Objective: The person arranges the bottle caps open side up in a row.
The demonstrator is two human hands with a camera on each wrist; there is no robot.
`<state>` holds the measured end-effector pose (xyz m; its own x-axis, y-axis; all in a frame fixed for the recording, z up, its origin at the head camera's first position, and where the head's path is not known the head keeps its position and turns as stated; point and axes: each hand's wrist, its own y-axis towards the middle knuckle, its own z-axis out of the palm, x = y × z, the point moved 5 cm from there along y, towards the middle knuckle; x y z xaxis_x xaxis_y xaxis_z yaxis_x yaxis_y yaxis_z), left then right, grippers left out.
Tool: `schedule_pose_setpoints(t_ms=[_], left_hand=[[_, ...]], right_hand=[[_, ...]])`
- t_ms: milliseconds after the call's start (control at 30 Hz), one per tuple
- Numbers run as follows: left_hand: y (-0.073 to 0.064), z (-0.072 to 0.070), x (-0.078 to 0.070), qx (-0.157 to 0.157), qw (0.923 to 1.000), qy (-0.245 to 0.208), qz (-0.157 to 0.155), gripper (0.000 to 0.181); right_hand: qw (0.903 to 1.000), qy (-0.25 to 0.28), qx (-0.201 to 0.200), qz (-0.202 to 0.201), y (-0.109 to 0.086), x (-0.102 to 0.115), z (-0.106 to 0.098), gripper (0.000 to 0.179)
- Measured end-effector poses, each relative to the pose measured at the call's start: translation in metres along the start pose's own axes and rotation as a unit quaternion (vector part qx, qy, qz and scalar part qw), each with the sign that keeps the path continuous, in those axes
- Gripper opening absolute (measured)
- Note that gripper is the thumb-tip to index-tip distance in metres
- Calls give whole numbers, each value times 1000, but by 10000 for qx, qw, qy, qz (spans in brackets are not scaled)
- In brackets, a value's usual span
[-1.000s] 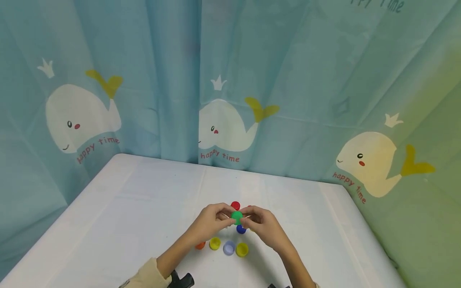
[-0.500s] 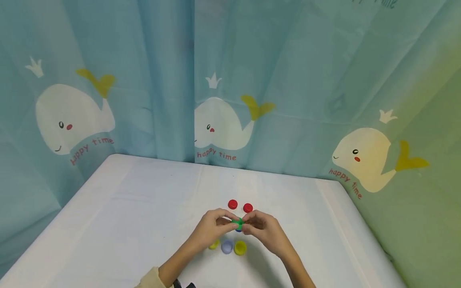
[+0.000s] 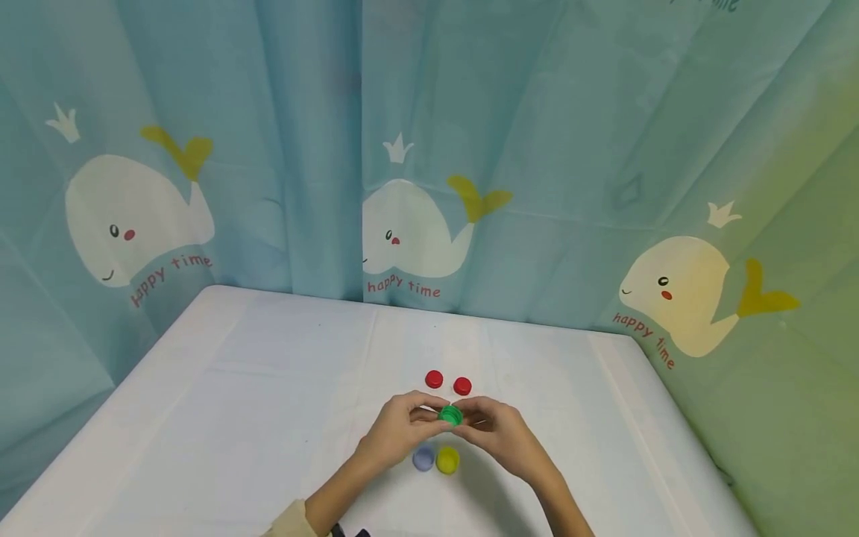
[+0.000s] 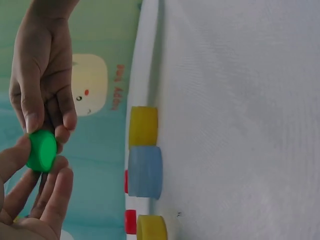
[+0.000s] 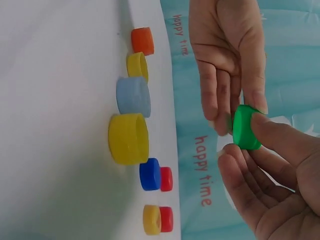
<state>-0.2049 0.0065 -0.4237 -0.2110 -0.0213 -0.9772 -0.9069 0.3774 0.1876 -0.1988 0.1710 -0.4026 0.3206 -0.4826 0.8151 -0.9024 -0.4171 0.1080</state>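
Note:
A green bottle cap (image 3: 451,415) is held up above the table between both hands, its hollow threaded side facing up toward the head view. My left hand (image 3: 394,431) pinches it from the left between thumb and fingertips. From the right, my right hand (image 3: 502,436) grips the opposite edge the same way. In the right wrist view the cap (image 5: 246,127) sits under the right thumb (image 5: 280,132), with the left fingertips at its upper rim. The left wrist view shows both thumbs on the cap (image 4: 42,151).
Two red caps (image 3: 434,380) lie beyond the hands. Nearer stand a light blue cap (image 3: 423,459) and a yellow cap (image 3: 448,460). The right wrist view also shows orange (image 5: 143,41), dark blue (image 5: 150,174) and more yellow caps on the white table (image 5: 60,100). A whale-print curtain (image 3: 322,149) hangs behind.
The green cap has turned from its flat top to its hollow side facing the head view. Both hands have shifted slightly right, and the left arm now hides the orange and one yellow cap.

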Motion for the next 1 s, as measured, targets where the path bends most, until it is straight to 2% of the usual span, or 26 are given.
schedule_pose_setpoints(t_ms=[133,300,500,733,867,1000], left_hand=[[1,4,1,60,9989,425,190,27],[1,10,5,125,9966,766,285,26],[1,18,5,333,9880,1410,540,27],[-1,25,7,638,9755,2054,466,24],[-1,27,8,790,9726,2160,338,25],[-1,31,9,1099,9677,2258,235,36]], right_hand=[[9999,-137,71,8,-3,-2,-1,29],[9989,-442,177,-36,-7,-5,-2,29],[9961,-715,509,-34,-10,-5,-3,29],[9911,-1044,825,63,-12,-7,0,24],[9881,-1268,865,10,-14,-8,-1,22],[9848,-1469,924,17,-15,-9,-2,21]])
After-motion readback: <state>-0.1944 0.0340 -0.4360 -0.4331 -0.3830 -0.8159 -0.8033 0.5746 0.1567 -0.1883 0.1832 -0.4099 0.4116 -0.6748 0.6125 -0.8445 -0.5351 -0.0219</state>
